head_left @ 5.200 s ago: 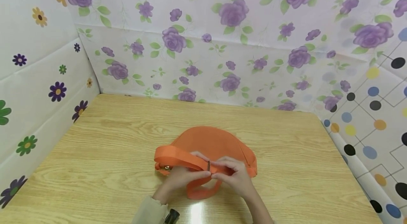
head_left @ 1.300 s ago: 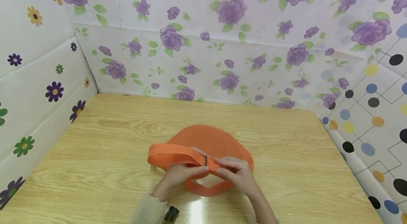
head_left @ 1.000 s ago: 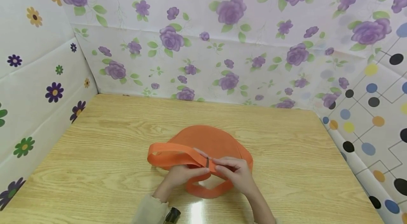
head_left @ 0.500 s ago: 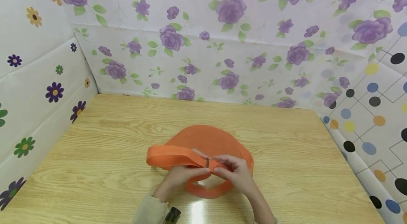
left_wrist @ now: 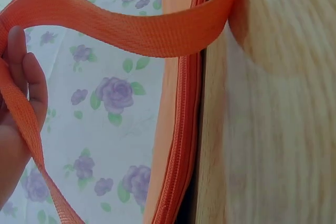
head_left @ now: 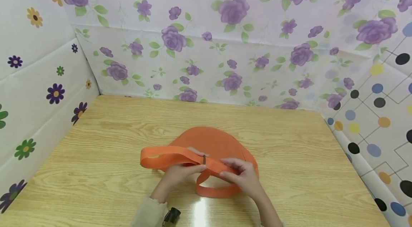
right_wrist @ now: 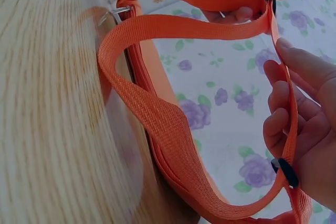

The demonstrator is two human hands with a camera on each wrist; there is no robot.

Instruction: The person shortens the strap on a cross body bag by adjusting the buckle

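An orange waist bag (head_left: pixel 206 139) lies on the wooden table, its zipper (left_wrist: pixel 182 114) showing in the left wrist view. My left hand (head_left: pixel 177 177) pinches the bag's orange strap (head_left: pixel 172 151) at a dark strap slider (head_left: pixel 204 160), between thumb and fingers. Right of the slider, my right hand (head_left: pixel 244 178) pinches the same strap, thumb in front and fingers curled behind in the right wrist view. A second dark slider (right_wrist: pixel 285 172) sits on the webbing below that hand. One strap loop stands out to the left; another hangs toward the table's front.
The table (head_left: pixel 128 123) meets a flower-print sheet (head_left: pixel 199 55) at the back. More patterned sheets line the left and right sides. A dark cylindrical object (head_left: pixel 172 216) shows beside the left sleeve (head_left: pixel 149 212) at the bottom edge. A metal clip (right_wrist: pixel 116 11) hangs at the bag's end.
My left hand has shifted left with the slider, away from my right hand, so more strap lies between them. The left loop reaches further left. The bag stays in place.
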